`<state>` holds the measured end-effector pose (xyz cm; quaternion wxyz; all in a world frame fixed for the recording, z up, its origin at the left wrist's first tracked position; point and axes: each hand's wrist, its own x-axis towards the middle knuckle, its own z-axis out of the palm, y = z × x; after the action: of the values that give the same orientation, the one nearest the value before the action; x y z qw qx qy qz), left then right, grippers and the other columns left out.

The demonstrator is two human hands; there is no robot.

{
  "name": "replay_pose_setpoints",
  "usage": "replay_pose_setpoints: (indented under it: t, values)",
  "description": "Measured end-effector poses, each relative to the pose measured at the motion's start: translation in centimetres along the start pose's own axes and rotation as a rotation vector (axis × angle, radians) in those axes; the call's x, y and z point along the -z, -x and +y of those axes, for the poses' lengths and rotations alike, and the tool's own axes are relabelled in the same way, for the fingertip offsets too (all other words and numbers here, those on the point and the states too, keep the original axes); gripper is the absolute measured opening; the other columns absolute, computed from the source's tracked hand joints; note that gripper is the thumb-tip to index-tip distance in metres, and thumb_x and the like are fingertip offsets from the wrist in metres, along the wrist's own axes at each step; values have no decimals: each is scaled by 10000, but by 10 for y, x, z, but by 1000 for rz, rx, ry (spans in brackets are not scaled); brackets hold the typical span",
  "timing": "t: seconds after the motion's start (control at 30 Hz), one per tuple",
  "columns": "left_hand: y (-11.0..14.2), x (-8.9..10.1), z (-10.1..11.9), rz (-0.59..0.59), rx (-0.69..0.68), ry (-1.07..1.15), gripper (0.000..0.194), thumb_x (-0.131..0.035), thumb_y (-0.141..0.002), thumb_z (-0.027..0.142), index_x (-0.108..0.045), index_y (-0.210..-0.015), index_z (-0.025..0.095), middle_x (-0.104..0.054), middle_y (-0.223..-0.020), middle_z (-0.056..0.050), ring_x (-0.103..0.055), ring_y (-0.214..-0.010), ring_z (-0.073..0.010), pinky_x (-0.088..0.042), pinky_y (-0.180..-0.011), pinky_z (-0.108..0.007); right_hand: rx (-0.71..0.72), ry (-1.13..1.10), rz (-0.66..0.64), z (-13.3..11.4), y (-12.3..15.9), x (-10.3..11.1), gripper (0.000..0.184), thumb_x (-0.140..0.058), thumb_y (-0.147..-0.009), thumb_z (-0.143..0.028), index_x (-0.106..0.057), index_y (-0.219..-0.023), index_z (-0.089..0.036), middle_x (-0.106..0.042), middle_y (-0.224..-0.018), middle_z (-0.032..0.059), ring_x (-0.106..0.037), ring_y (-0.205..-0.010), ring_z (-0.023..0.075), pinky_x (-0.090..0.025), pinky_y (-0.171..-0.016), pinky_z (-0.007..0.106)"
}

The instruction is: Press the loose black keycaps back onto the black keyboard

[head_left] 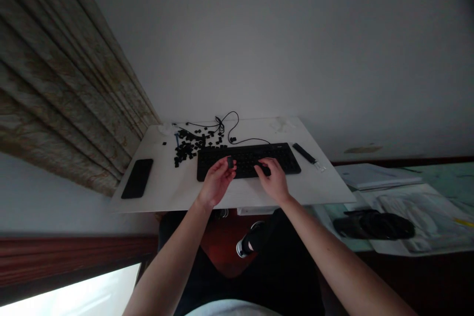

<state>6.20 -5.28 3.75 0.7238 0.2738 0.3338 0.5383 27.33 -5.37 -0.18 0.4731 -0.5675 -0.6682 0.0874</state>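
Our forearms reach up from the bottom of the view toward a black computer keyboard, its long axis lying across the white bench. Our left hand, above the keyboard's left half, pinches a small black keycap, thumb and fingers nearly closed on it. Our right hand is curled over the middle of the keyboard, its fingers slightly spread, touching the keys and holding nothing we can see. Left of the keyboard lies a heap of loose black keycaps, nearer our left hand than our right. Behind the keyboard loops a black cable; to its right lies a slim black object, and well to its left a black smartphone.
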Motion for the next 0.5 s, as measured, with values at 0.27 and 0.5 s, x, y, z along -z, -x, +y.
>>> replay_pose_setpoints:
  t: [0.27, 0.5]
  values:
    - [21, -3, -1, -67, -10, 108, 301, -781, -815, 255, -666, -1089, 203, -710, -1004, -28, -664, -893, -124, -496, -877, -268, -137, -560, -156, -88, 16, -17, 367, -654, -897, -386, -578, -1233, -259, -617, -1151, 75, -637, -854, 169, -552, -752, 325]
    - [28, -4, -9, -131, -71, 88, 295, -770, -820, 258, -673, -1098, 235, -689, -1022, -21, -641, -951, -141, -470, -939, -310, -69, -494, -188, -91, 16, -10, 345, -653, -900, -298, -622, -1244, -285, -627, -1109, 71, -631, -936, 194, -548, -760, 329]
